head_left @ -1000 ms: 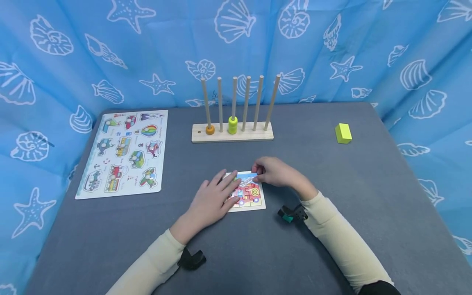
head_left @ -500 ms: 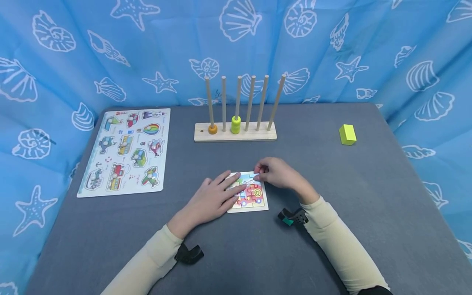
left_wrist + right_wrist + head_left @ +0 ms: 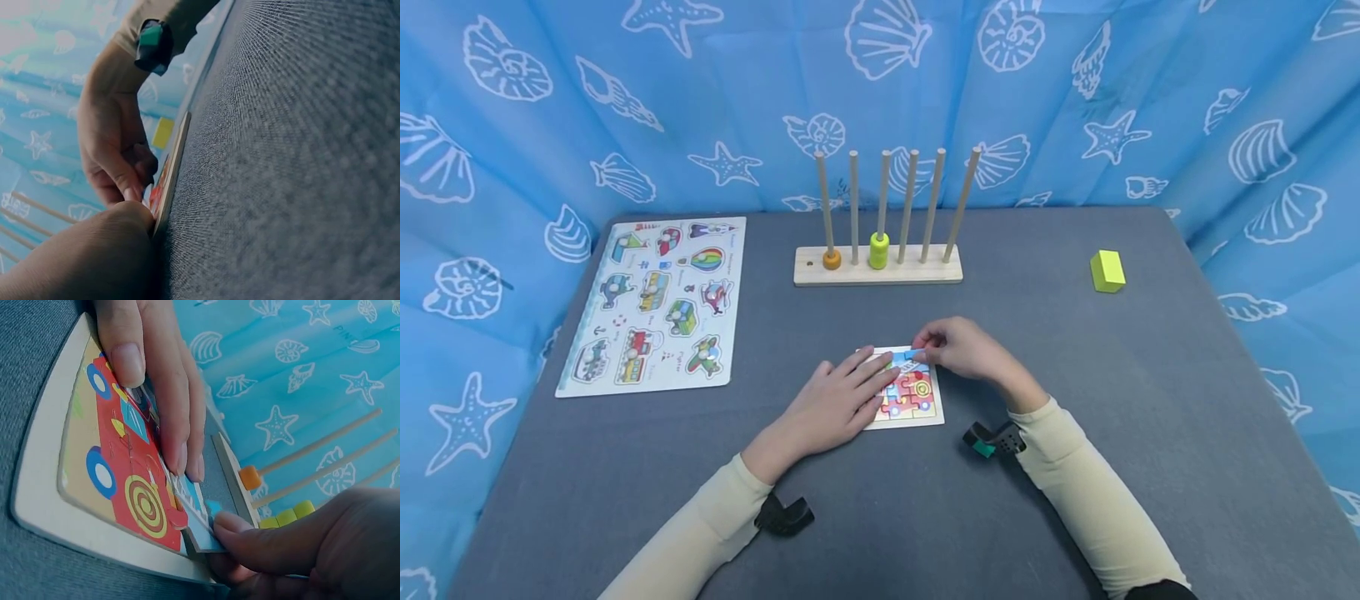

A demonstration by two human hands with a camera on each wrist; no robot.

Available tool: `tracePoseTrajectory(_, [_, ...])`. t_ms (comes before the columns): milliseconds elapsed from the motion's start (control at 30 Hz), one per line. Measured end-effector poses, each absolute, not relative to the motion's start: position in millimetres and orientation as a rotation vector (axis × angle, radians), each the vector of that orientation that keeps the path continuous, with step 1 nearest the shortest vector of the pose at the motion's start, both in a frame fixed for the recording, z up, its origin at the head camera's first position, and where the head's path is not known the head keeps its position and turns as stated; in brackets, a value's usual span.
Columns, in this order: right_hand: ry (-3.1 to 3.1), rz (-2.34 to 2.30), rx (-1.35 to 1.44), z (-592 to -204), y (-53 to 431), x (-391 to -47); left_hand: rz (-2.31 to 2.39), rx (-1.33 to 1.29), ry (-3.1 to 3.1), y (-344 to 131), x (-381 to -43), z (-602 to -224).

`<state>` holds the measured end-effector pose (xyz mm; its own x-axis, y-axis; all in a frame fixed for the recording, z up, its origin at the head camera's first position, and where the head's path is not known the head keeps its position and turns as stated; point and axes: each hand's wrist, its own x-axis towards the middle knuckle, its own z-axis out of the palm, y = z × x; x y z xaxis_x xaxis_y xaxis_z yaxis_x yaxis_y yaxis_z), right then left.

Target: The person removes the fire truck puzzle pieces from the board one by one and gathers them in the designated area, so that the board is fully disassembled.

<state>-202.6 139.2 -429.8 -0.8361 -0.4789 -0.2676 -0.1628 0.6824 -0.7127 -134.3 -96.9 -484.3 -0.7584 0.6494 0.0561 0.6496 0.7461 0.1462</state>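
A small jigsaw puzzle (image 3: 912,408) of a red vehicle lies in its pale wooden tray (image 3: 47,487) on the table. The left hand (image 3: 835,404) rests on the puzzle's left side, its fingers fairly straight and spread, hiding that part. At the far right corner, the right hand (image 3: 964,348) pinches a light-blue puzzle piece (image 3: 201,532) between thumb and fingers. That piece looks tilted at the tray's edge in the right wrist view; its far side is hidden by the thumb. In the left wrist view the right hand (image 3: 115,147) bends down over the tray's edge.
Behind the puzzle stands a wooden peg rack (image 3: 880,275) with an orange bead (image 3: 832,260) and green beads (image 3: 878,252). A vehicle picture board (image 3: 651,308) lies at left. A yellow-green block (image 3: 1107,272) sits at right. A blue shell-print curtain (image 3: 760,83) hangs behind.
The right hand has shifted slightly left over the puzzle's far right corner, and more blue shows at its fingertips. The left hand slid a little left, uncovering more of the puzzle.
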Motion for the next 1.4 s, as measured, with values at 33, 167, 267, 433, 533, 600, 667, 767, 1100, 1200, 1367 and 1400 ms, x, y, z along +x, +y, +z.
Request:
tracePoseTrajectory(33, [2.45, -0.989, -0.509, -430, 140, -203, -0.248, -1.095, -2.932, -97, -134, -485])
tracePoseTrajectory(167, [2.412, -1.019, -0.524, -429, 144, -204, -0.26, -1.104, -2.919, -96, -135, -485])
tracePoseTrajectory(267, [2.387, -1.038, -0.498, -428, 146, -206, -0.263, -1.111, -2.917, -97, -135, -484])
tracePoseTrajectory(433, [2.364, -1.073, -0.448, -420, 155, -209, -0.293, -1.103, -2.937, -97, -136, -484])
tracePoseTrajectory(533, [2.372, -1.077, -0.435, -411, 168, -212, -0.345, -1.08, -2.95, -96, -137, -485])
tracePoseTrajectory(600, [2.375, -1.071, -0.412, -404, 181, -214, -0.381, -1.069, -2.95, -96, -138, -486])
tracePoseTrajectory(667, [2.386, -1.053, -0.394, -397, 195, -215, -0.413, -1.063, -2.944, -96, -138, -486])
tracePoseTrajectory(767, [2.407, -1.023, -0.355, -388, 217, -216, -0.448, -1.055, -2.934, -97, -137, -487])
tracePoseTrajectory(1100, [2.438, -0.947, -0.273, -398, 263, -214, -0.617, -1.022, -2.851, -102, -135, -486])
tracePoseTrajectory(1200, [2.454, -0.903, -0.254, -406, 269, -215, -0.634, -1.023, -2.837, -102, -136, -487])
tracePoseTrajectory(1367, [2.481, -0.857, -0.247, -413, 279, -214, -0.645, -1.036, -2.842, -101, -136, -488])
tracePoseTrajectory(1400, [2.482, -0.859, -0.247, -414, 280, -214, -0.647, -1.036, -2.843, -101, -136, -488])
